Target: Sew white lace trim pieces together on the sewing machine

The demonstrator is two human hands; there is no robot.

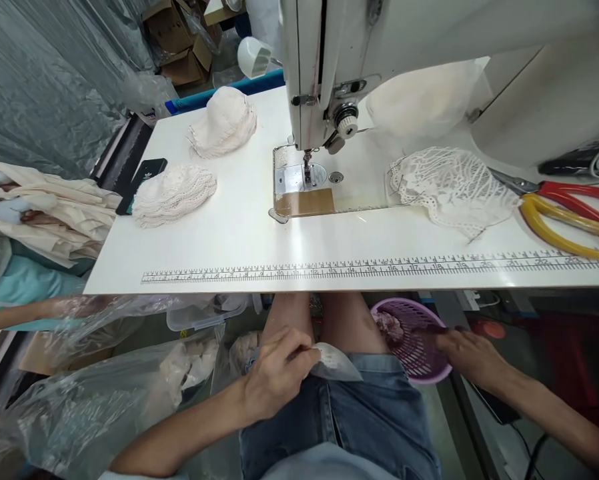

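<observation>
Over my lap, my left hand (282,373) is closed with its fingers pinched on a small white piece of fabric (335,363), partly sheer, that hangs to the right across my thighs. My right hand (472,357) reaches to the right side of a purple plastic basket (412,308) below the table edge. Its fingers are dark and blurred at the basket, so their grip does not show. Some pinkish lace or cloth (389,329) lies inside the basket.
A sewing machine (307,80) stands on the white table (219,243), which has a printed ruler (329,271). Two stacks of pale fabric pieces, an upper (225,120) and a lower (174,193), sit left. White lace (452,187) and scissors (569,207) lie right. Another person's arm (39,312) shows at left.
</observation>
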